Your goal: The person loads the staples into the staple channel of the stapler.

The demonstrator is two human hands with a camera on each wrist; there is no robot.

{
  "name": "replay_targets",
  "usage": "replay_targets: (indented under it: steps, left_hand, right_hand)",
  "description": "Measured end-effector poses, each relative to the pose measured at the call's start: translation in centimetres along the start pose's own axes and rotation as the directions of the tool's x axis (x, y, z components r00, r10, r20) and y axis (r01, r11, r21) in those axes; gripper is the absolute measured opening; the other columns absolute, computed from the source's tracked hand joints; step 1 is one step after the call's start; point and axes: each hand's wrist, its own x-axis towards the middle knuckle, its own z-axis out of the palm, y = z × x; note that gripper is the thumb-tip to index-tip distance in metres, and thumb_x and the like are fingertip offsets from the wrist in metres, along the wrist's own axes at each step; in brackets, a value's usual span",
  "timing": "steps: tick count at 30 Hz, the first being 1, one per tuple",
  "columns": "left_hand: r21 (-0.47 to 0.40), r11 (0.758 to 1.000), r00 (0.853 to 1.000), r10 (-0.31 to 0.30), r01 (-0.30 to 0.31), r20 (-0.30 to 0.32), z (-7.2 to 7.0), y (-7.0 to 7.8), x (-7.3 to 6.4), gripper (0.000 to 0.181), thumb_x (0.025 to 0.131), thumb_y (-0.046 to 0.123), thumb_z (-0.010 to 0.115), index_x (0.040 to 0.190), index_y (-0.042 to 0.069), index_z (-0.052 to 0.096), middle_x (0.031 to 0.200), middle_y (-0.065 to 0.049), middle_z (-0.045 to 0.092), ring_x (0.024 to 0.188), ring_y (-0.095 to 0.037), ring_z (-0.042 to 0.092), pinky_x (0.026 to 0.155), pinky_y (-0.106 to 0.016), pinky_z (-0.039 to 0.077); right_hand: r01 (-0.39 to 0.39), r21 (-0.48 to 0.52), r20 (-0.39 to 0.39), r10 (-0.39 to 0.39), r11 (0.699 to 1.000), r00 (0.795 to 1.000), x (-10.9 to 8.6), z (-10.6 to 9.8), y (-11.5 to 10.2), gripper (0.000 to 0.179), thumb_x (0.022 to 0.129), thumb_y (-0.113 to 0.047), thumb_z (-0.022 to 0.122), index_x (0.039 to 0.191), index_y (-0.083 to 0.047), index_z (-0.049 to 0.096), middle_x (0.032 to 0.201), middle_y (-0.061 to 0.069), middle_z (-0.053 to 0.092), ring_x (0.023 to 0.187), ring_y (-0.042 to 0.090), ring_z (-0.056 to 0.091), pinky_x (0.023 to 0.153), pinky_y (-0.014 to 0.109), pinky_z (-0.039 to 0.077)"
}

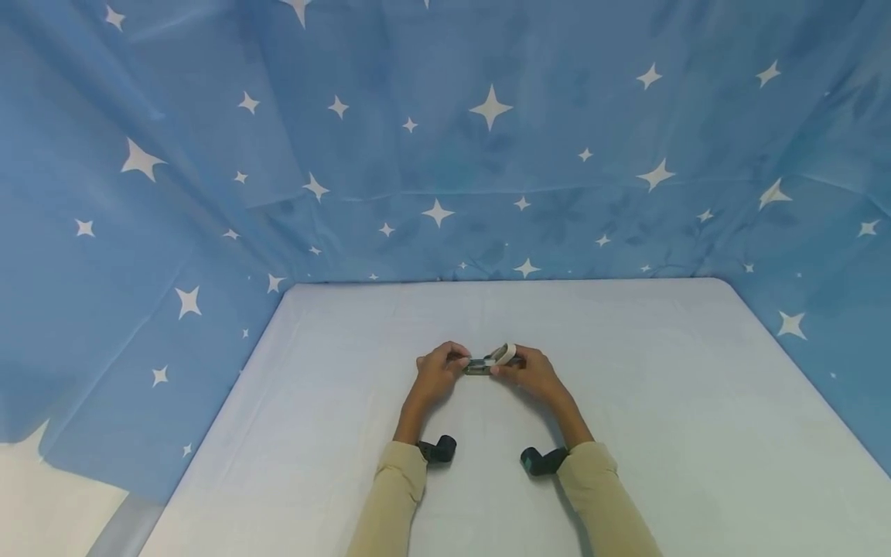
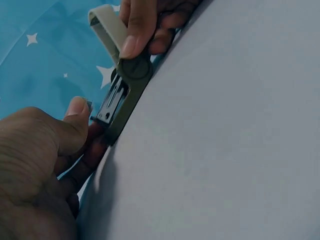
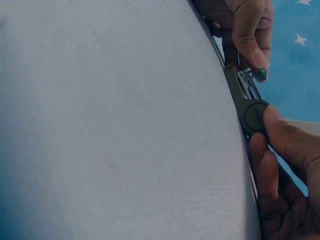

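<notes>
1. Right hand [image 1: 532, 377] comes first: we see it gripping the stapler [image 2: 127, 102], thumb on its round hinge [image 3: 256, 116] and fingers curled against the other side. Holding at that thick end probably steadies the stapler while leaving its front exposed.

2. We find the stapler between the two hands, above the middle of the white table [image 1: 348, 402], in front of the person. Its dark green base runs sideways, hinge toward the right hand, front toward the left. Whether the base rests on the cloth or is lifted a little, we cannot tell.

3. Its pale handle [image 2: 107, 30] stands swung up and back, away from the base. We judge that this is why the silvery channel [image 2: 111, 103] lies bare and easy to reach.

4. Left hand [image 1: 437, 375] is at the front end, with its fingers bent; by our reading, it pinches a small grey piece [image 2: 89, 104] at the tip of the thumb. It could be a short strip of staples, though it is too small for us to be sure. A fingertip hold like this suits something so tiny, and leaves most of it showing.

5. We see the piece just beside the channel's front, apart from it. Other left fingers lie close by the base's front end, perhaps bracing it; contact is hard to confirm.
</notes>
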Motion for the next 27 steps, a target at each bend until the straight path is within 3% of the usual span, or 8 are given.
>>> replay_targets:
  steps: [5, 12, 27]
  left_hand:
    - [-0.022, 1.0, 1.0, 0.007, -0.007, -0.001, 1.1, 0.6, -0.4, 0.014, 0.088, 0.029, 0.056, 0.098, 0.02, 0.06, 0.093, 0.009, 0.066, 0.092, -0.01, 0.058, 0.082, -0.039, 0.023]
    - [0.001, 1.0, 0.998, 0.014, -0.014, -0.06, 1.9, 0.8, -0.3, 0.014, 0.085, 0.029, 0.059, 0.095, 0.02, 0.061, 0.091, 0.008, 0.066, 0.09, -0.01, 0.059, 0.085, -0.042, 0.023]
    - [0.114, 0.993, 0.99, 0.032, -0.016, -0.139, 2.3, 1.5, -0.1, 0.016, 0.081, 0.033, 0.063, 0.092, 0.021, 0.062, 0.094, 0.007, 0.063, 0.091, -0.011, 0.059, 0.079, -0.042, 0.027]
  right_hand:
    - [-0.012, -0.007, -0.016, 0.012, 1.0, 1.0, -0.4, 0.0, 0.3, 0.033, 0.076, -0.027, 0.072, 0.103, -0.009, 0.064, 0.078, 0.005, 0.064, 0.058, 0.015, 0.056, 0.053, 0.029, 0.046]
    - [-0.003, -0.007, -0.028, 0.003, 1.0, 1.0, -0.3, 0.1, 0.6, 0.035, 0.076, -0.03, 0.072, 0.103, -0.009, 0.064, 0.081, 0.006, 0.065, 0.059, 0.013, 0.056, 0.053, 0.029, 0.046]
    - [0.017, -0.003, -0.03, -0.017, 1.0, 0.999, 0.0, 0.2, 0.1, 0.03, 0.076, -0.027, 0.072, 0.098, -0.009, 0.065, 0.071, 0.004, 0.061, 0.057, 0.015, 0.053, 0.052, 0.029, 0.044]
